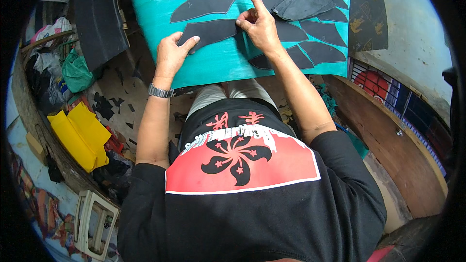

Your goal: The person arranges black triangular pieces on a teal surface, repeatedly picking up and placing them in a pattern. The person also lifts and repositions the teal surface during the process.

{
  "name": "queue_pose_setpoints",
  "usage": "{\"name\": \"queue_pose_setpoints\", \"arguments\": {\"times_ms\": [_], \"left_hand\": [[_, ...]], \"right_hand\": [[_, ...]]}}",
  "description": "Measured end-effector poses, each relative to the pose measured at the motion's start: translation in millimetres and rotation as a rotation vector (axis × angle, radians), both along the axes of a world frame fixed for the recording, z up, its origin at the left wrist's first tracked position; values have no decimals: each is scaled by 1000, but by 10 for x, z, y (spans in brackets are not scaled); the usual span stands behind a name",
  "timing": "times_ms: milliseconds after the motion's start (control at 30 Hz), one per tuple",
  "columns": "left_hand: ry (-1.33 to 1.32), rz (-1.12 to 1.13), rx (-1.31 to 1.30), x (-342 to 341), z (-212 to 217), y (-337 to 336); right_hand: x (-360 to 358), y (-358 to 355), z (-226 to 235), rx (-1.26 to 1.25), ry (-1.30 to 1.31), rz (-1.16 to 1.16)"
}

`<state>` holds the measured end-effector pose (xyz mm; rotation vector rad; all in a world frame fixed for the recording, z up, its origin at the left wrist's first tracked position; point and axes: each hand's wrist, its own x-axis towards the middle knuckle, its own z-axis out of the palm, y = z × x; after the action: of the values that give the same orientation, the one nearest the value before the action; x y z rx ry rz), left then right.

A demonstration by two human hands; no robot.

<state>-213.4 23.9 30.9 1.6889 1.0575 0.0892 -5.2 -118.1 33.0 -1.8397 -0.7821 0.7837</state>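
Observation:
My left hand [174, 53], with a metal watch [160, 91] on its wrist, grips the left end of a flat black cut piece [213, 34], thumb on top. At the piece's right end, my right hand [259, 25] pinches the edge between thumb and bent fingers, while its index finger points up and away. The piece lies over a teal table surface [150, 0]; whether it is slightly lifted I cannot tell. More black cut pieces with pale outlines, such as a long curved piece [208, 4], are spread in rows beyond and to the right. A loose pile of black pieces [306, 4] rests past my right hand.
A dark sheet [99, 19] hangs left of the table; another dark patterned sheet [368, 17] is at its right. Bags, a folded yellow sheet [80, 136] and scraps crowd the left floor. A pale plastic stool [94, 225] lies lower left. A curved wooden board [388, 140] runs along the right.

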Motion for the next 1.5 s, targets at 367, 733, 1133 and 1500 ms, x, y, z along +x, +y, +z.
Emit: {"name": "queue_pose_setpoints", "arguments": {"times_ms": [367, 733, 1133, 1500], "left_hand": [[98, 67, 9, -35, -71, 0], [-188, 156, -176, -123, 50, -83], [-261, 198, -374, -136, 63, -38], [-376, 234, -421, -100, -52, -57]], "right_hand": [[-44, 129, -62, -9, -154, 49], [10, 57, -56, 146, -93, -19], [144, 127, -56, 190, 270, -132], [285, 209, 223, 226, 497, -132]]}}
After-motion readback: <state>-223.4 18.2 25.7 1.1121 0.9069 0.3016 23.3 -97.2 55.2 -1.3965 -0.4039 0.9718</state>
